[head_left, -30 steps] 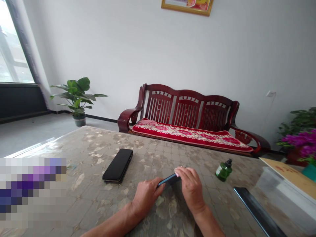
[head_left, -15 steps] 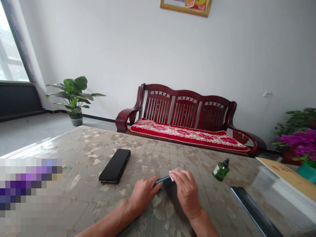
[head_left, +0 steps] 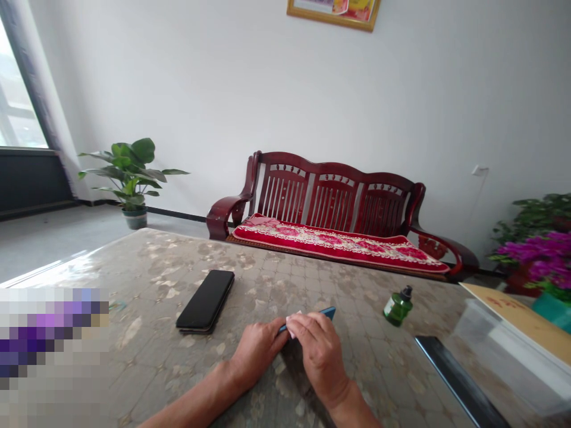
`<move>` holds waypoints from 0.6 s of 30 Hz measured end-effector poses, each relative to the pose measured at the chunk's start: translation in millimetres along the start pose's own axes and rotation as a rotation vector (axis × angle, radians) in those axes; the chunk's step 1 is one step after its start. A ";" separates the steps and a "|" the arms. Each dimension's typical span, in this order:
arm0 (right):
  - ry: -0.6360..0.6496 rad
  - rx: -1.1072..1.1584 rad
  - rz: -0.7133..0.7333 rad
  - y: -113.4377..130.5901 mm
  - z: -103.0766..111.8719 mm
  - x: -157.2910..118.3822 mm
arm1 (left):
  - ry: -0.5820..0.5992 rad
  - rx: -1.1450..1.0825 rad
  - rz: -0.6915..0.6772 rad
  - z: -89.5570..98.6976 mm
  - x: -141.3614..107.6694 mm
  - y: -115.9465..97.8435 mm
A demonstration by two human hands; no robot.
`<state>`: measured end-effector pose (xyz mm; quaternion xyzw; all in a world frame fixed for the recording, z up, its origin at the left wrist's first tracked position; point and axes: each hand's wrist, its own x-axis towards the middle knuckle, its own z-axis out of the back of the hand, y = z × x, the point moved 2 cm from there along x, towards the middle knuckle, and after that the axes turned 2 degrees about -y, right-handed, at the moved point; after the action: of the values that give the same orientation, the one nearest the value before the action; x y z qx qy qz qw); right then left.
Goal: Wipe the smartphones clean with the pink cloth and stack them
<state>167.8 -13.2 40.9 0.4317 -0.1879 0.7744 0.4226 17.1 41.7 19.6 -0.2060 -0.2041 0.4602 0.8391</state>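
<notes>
Between my hands is a thin phone (head_left: 329,312) with a blue edge, held tilted over the table. My left hand (head_left: 255,352) is closed on its left end, thumb and fingers pinching it. My right hand (head_left: 322,352) is closed round a small white wipe (head_left: 294,324), which is pressed against the phone's upper edge near my left fingertips. The far right end of the phone shows beyond my right knuckles; the rest is hidden by the hands. To the left a black phone (head_left: 206,300) lies flat on the table.
A green bottle with a black top (head_left: 398,308) stands right on the patterned table (head_left: 151,351). Farther right are a long dark strip (head_left: 455,377) and a clear plastic box (head_left: 486,345) under tan card (head_left: 513,315). A red wooden bench (head_left: 334,196) stands behind the table.
My right hand has slid left along the phone's edge with the white wipe, closer to my left hand. The phone's right end now shows behind it. My left hand stays in place.
</notes>
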 end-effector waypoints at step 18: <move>0.008 -0.033 -0.021 -11.6 4.3 -1.9 | 0.006 0.009 -0.022 -0.2 2.3 0.8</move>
<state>180.0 -10.3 40.8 0.4236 -0.1945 0.7685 0.4384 17.8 44.0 19.4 -0.2013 -0.2020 0.4512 0.8456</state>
